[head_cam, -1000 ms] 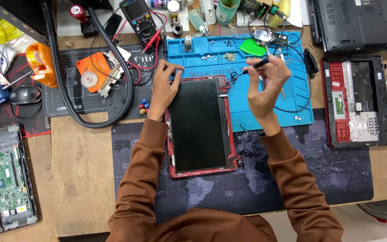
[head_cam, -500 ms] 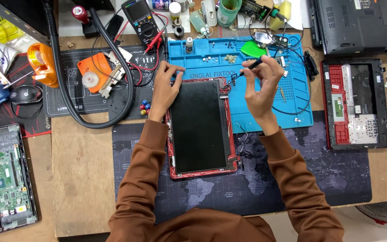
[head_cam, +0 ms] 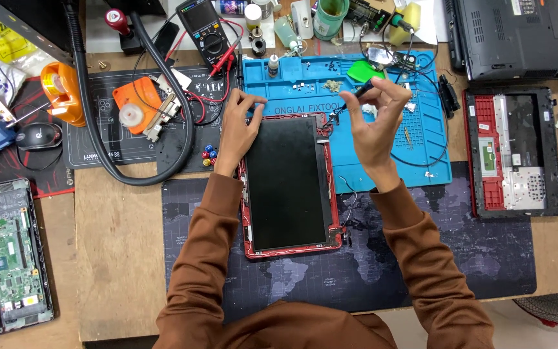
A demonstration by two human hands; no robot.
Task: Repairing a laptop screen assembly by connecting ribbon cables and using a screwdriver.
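On tabletop, left to right: left hand (head_cam: 239,129) presses top-left corner of red-framed black laptop screen panel (head_cam: 287,184) — thin, stiff, fragile glass; grip by frame edges. Right hand (head_cam: 374,123) pinches slim black screwdriver (head_cam: 351,97) at top-right corner, over blue silicone mat (head_cam: 421,148).

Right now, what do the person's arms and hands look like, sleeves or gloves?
Both arms wear long rust-brown sleeves, loose and creased, ending at the wrists. The left hand and right hand are bare: no gloves, and no rings, watch or wrist strap that I can see. No markings or cables on the sleeves.
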